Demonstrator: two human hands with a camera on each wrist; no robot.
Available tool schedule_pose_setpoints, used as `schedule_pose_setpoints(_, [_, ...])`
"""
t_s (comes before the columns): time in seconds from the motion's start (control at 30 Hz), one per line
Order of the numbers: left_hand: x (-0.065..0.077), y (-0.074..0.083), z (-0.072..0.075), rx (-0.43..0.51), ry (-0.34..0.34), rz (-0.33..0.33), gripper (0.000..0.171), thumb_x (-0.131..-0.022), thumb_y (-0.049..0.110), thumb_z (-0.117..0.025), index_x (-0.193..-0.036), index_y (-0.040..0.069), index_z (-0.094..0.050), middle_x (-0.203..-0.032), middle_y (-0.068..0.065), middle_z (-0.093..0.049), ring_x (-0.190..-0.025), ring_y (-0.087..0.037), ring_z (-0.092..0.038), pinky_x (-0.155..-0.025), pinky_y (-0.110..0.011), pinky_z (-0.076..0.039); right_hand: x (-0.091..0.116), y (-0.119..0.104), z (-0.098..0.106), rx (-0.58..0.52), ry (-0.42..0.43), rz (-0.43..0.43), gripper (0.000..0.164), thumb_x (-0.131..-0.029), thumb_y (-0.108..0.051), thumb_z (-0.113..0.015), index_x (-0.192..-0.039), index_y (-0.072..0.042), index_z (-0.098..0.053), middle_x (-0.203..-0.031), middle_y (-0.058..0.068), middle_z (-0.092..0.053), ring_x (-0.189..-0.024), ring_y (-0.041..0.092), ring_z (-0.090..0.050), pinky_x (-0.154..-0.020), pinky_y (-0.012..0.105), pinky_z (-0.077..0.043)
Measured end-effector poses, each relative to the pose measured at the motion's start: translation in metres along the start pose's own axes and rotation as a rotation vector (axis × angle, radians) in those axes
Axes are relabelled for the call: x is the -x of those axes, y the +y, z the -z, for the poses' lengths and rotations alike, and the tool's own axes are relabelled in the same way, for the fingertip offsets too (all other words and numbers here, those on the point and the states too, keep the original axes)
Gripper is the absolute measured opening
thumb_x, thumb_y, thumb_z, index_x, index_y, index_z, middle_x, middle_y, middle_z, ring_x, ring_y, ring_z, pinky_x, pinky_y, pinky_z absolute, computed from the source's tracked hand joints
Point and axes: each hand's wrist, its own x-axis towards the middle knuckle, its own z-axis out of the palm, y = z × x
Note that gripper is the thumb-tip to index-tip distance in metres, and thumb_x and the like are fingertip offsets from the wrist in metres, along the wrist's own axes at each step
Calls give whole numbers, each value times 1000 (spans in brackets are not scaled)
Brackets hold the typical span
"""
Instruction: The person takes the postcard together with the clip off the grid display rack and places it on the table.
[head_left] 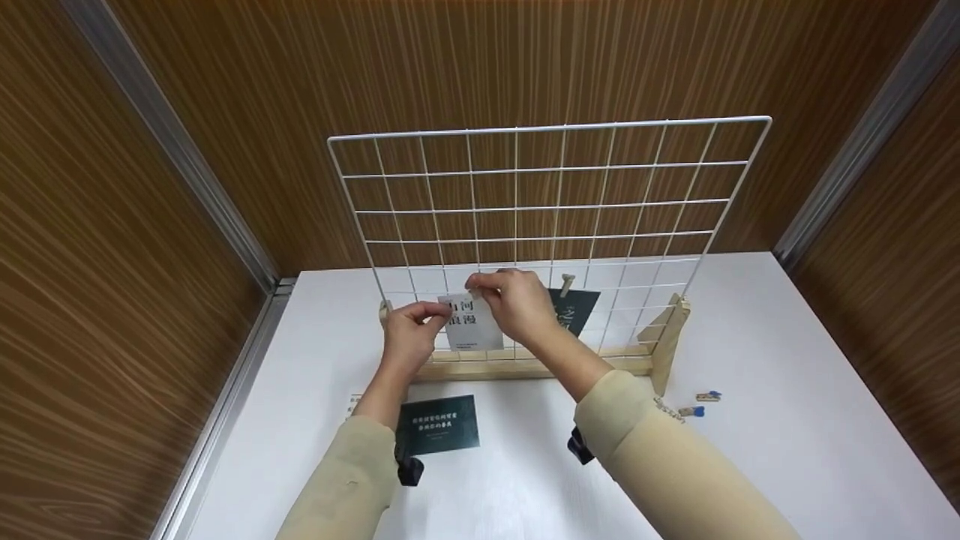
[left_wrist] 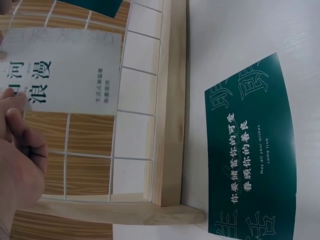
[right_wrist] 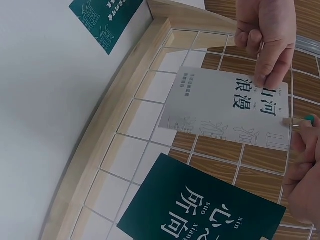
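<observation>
A white postcard (head_left: 476, 334) with dark green characters lies flat against the white wire grid (head_left: 559, 209). My left hand (head_left: 409, 341) pinches its left edge between thumb and fingers. At the top edge of the card, my right hand (head_left: 521, 304) pinches a small wooden clothespin (right_wrist: 296, 121) with a green end, set at the card and a grid wire. Just right of that hand, a dark green postcard (right_wrist: 205, 202) hangs on the grid by another clothespin (head_left: 568, 284). My right hand hides part of it in the head view.
The grid stands in a wooden base (head_left: 480, 369) on the white table (head_left: 525, 465). A green postcard (left_wrist: 250, 150) lies in front, beside another card (head_left: 354, 403) mostly behind the left forearm. Blue-ended clothespins (head_left: 707, 396) and a short cord (head_left: 666, 409) lie at right.
</observation>
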Motion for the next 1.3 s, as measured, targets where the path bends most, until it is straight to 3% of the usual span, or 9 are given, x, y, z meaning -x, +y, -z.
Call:
schedule_pose_setpoints(0.17, [4, 3, 3, -37, 43, -21, 15, -98, 5, -75, -95, 18, -83, -99, 3, -79, -94, -19, -65, -80, -34, -49, 0, 0, 0, -7, 7, 3, 16, -100, -8, -74, -108, -16, -85, -102, 4, -81, -93, 22, -76, -78, 42, -60])
schedule_pose_setpoints(0.43, [12, 6, 4, -42, 54, -49, 14, -96, 3, -75, -94, 14, -84, -95, 1, -80, -82, -17, -61, -69, -27, -45, 0, 0, 0, -18, -2, -29, 19, -99, -5, -74, -108, -16, -86, -103, 4, -80, -92, 22, -75, -78, 42, -60])
schedule_pose_setpoints(0.87, [23, 8, 2, -39, 48, -47, 13, -97, 5, -76, -103, 14, -84, -102, 0, -80, -84, -16, -63, -68, -23, -47, 1, -3, -1, -72, -9, -47, 19, -100, -4, -72, -110, -13, -85, -111, 3, -80, -104, 21, -76, -89, 39, -61])
schedule_pose_setpoints(1.1, [26, 3, 3, -41, 46, -25, 14, -97, 5, -76, -104, 14, -84, -103, 1, -79, -96, -16, -69, -82, -29, -54, 1, -2, 0, -89, -9, -34, 17, -101, -8, -71, -110, -13, -85, -111, 3, -80, -106, 21, -76, -92, 39, -60])
schedule_pose_setpoints(1.3, [31, 2, 6, -33, 58, -21, 14, -95, 4, -76, -103, 13, -84, -99, 1, -79, -95, -18, -68, -80, -31, -54, 1, -3, 1, -94, -20, -67, 17, -101, -9, -72, -111, -14, -85, -112, 2, -80, -107, 20, -76, -90, 39, -60])
